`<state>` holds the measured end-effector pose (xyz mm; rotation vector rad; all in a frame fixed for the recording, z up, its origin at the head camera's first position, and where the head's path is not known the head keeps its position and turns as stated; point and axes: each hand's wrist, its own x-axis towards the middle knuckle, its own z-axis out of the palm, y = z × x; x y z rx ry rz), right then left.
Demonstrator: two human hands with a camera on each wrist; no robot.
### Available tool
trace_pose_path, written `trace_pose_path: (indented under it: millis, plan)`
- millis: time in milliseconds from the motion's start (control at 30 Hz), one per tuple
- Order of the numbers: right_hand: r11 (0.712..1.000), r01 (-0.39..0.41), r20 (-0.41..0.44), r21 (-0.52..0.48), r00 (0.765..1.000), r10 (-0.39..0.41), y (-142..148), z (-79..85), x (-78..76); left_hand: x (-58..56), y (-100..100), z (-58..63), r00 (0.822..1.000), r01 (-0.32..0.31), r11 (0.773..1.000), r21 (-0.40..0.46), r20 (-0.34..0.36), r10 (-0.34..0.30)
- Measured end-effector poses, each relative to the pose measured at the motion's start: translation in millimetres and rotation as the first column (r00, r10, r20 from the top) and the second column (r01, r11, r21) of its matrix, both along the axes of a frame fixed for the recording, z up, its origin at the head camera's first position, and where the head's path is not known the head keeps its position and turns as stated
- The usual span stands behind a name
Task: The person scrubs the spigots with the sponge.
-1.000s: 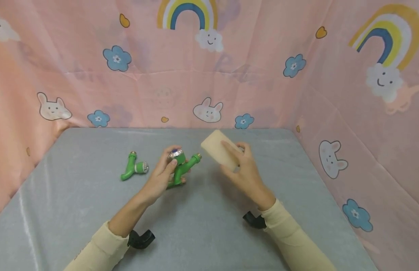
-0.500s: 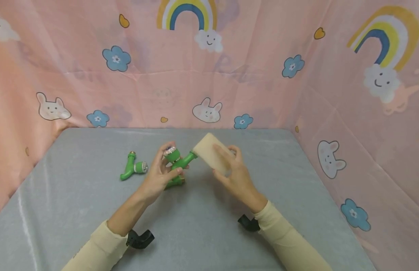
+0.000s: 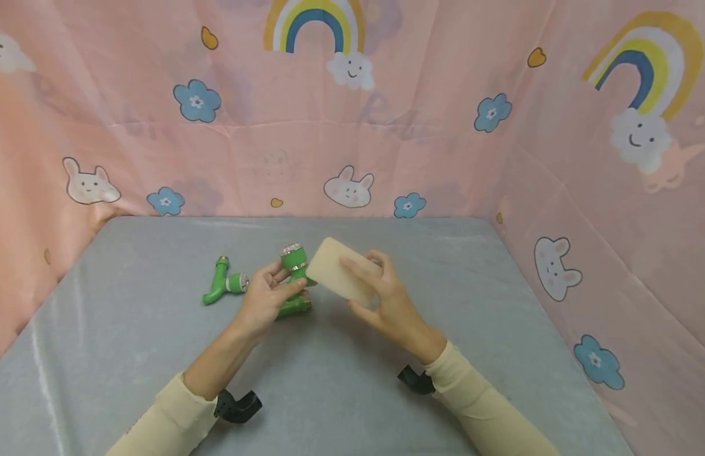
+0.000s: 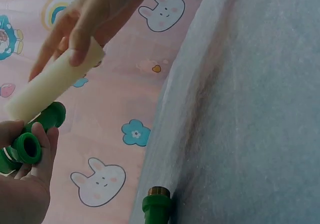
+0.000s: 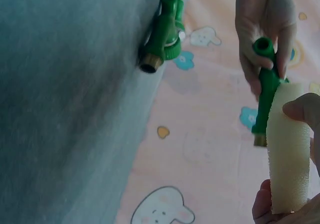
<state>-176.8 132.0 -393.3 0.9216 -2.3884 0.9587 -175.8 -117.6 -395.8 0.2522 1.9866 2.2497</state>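
Sponge in right hand's grip, brought leftward, now against green tap pinched by left hand; the two apparently worked together. Second tap lower, on table; third tap beyond, leftward.

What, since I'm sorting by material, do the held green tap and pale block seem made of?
Green tap: probably smooth plastic from its even green colour, though painted metal is possible; its gold-brown end looks metallic. Pale block: likely matte foam sponge, its surface finely grained.
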Motion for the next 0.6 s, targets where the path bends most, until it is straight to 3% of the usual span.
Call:
trace_pose_path:
  millis: [167, 300, 433, 600]
  plan:
    - [0.997, 0.075, 0.020, 0.010, 0.997, -0.075, 8, 2.3, -4.0, -0.6, 0, -0.3, 0.999, -0.040, 0.997, -0.061, 0.011, 0.041]
    - [0.996, 0.091, 0.030, -0.010, 0.995, -0.091, 15, 5.6, -6.5, -0.2, 0, -0.8, 0.998, -0.046, 0.995, -0.089, 0.028, 0.049]
    - [0.998, 0.024, 0.010, -0.055, 1.000, -0.023, 14, 7.9, -5.5, 0.7, 1, -0.8, 0.999, -0.030, 0.997, -0.068, 0.043, 0.032]
    - [0.993, -0.110, -0.061, -0.048, 0.992, 0.107, 2, 5.4, -0.8, 4.4, 5, -2.1, 0.998, 0.052, 0.997, -0.060, 0.026, -0.051]
